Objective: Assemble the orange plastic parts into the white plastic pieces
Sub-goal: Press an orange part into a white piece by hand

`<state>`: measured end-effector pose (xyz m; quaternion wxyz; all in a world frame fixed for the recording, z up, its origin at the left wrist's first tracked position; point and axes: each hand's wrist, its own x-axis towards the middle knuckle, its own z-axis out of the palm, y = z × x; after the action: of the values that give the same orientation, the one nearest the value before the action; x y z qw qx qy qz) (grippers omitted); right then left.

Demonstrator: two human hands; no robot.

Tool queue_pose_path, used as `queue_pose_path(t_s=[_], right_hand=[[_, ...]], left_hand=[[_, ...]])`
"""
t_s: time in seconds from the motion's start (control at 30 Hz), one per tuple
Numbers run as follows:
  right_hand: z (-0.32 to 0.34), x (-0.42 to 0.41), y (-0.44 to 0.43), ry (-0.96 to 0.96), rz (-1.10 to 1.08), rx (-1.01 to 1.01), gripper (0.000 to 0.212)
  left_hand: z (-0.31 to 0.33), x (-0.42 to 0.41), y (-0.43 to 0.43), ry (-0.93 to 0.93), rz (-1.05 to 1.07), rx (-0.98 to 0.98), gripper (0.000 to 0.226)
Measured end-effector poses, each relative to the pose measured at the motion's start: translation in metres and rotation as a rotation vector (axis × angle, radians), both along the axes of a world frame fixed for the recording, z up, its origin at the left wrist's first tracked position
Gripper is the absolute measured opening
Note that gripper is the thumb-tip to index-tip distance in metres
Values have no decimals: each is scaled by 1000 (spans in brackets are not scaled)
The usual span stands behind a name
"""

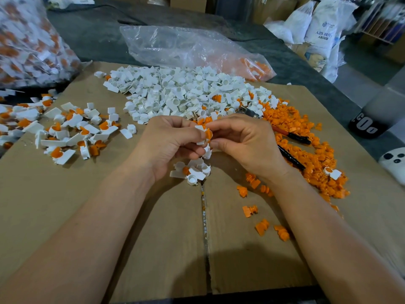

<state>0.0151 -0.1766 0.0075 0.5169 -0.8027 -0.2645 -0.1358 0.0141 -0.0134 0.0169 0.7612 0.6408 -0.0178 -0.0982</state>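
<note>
Here, over the middle of the cardboard sheet (109, 194), the two hands meet. The left hand (171, 141) curls its fingers around a white plastic piece (200, 129), with a few more white ones tucked lower in its grip. The right hand (241, 139) pinches an orange plastic part (208, 133) with thumb and fingertips, pressed right against that white piece. Behind them lies a heap of white pieces (186, 93), to the right a spread of orange parts (306, 148) around black-handled pliers (293, 136), and to the left a scatter of joined white-and-orange pieces (72, 130).
</note>
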Motion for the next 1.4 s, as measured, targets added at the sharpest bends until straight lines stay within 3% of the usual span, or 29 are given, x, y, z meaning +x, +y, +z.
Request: queue_pose_path(t_s=[0.33, 0.57, 0.93, 1.2, 1.4], right_hand=[[2, -2, 2, -86, -12, -45, 36], [3, -3, 1, 25, -52, -4, 44], [5, -6, 2, 88, -14, 71, 29], [6, -5, 2, -88, 2, -40, 38], [5, -5, 1, -80, -8, -54, 38]], left_hand=[[-1, -1, -1, -40, -16, 61, 15], [1, -2, -2, -95, -23, 72, 15], [3, -4, -2, -92, -16, 72, 14], [3, -4, -2, -71, -40, 86, 12], [2, -4, -4, -62, -36, 110, 16]])
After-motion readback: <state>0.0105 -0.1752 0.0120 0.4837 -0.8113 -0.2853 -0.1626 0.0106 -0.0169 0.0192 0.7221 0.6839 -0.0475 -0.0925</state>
